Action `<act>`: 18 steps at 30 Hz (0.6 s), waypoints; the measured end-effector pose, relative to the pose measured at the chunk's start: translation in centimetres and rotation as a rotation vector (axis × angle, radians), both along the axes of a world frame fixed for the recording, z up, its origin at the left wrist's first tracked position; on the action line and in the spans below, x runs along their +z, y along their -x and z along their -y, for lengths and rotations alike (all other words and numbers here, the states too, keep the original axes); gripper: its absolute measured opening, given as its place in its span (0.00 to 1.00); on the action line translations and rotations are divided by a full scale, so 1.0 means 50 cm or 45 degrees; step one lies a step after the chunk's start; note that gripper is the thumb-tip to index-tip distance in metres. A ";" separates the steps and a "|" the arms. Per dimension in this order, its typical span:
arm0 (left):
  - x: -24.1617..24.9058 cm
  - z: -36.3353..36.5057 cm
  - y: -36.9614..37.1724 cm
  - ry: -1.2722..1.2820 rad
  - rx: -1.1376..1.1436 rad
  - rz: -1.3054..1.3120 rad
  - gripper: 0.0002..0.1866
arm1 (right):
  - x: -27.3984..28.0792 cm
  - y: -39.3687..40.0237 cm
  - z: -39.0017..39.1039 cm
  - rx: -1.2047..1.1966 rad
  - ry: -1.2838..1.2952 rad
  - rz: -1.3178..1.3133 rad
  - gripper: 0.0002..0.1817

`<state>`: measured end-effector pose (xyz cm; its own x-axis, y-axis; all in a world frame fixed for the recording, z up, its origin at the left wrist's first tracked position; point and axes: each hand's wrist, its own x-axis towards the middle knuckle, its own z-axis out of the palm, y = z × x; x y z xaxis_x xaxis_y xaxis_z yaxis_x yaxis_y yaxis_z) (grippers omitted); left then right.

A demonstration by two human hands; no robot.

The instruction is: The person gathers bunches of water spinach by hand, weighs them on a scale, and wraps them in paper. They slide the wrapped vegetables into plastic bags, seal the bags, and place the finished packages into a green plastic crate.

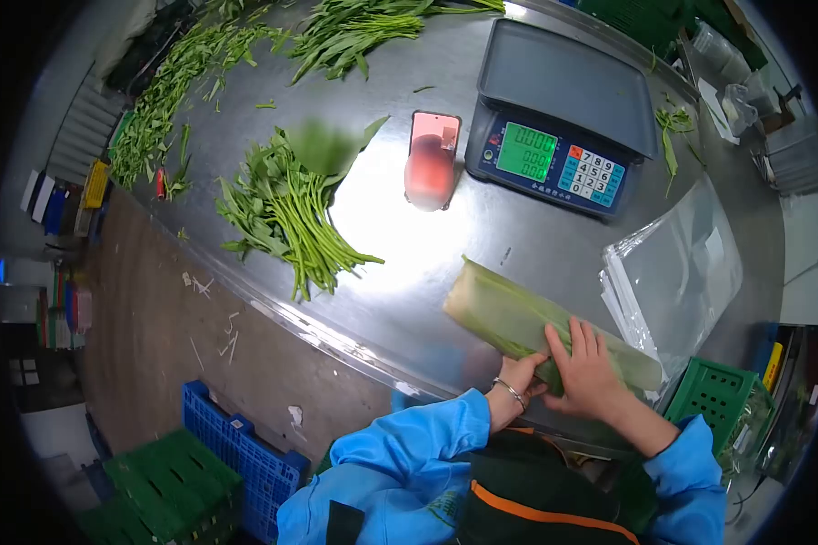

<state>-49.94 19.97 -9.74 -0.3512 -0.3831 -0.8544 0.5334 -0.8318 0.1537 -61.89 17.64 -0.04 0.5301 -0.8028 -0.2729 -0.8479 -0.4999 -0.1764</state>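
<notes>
A long bundle of greens (pixel 509 304) wrapped in a clear plastic bag lies slantwise near the table's front edge, its pale cut end at the left. My left hand (pixel 520 381), with a bracelet at the wrist, has its fingers closed on the bag's near side. Over the middle of the bundle my right hand (pixel 583 368) lies with its fingers spread on the plastic. Right behind it rests a stack of clear plastic bags (pixel 682 263). A loose bunch of leafy stems (pixel 304 218) lies further left.
A weighing scale (pixel 559 118) with a lit display stands at the back; a phone (pixel 432 159) lies left of it. More greens (pixel 350 36) are at the back left. A green crate (pixel 718 395) stands at the right, a blue pallet (pixel 236 450) below the table's edge.
</notes>
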 end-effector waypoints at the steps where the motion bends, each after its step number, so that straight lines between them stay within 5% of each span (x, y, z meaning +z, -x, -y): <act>1: -0.003 -0.001 -0.002 -0.009 -0.077 0.047 0.19 | -0.006 -0.010 -0.013 -0.007 -0.044 -0.151 0.46; 6: 0.025 0.036 -0.041 0.211 -0.296 -0.124 0.21 | -0.032 -0.025 0.011 -0.041 0.026 -0.277 0.52; 8: 0.032 0.045 -0.052 0.263 -0.386 -0.102 0.23 | -0.004 -0.022 0.038 -0.099 -0.249 -0.061 0.53; 12: 0.029 0.055 -0.076 0.420 -0.644 -0.290 0.28 | 0.061 -0.011 0.049 -0.136 -0.235 0.031 0.53; 15: 0.041 0.064 -0.119 0.602 -0.825 -0.317 0.28 | 0.108 0.028 0.008 -0.439 -0.329 0.114 0.53; 18: 0.028 0.065 -0.135 1.296 -1.003 0.366 0.20 | 0.141 0.057 -0.091 -0.732 -0.229 0.256 0.53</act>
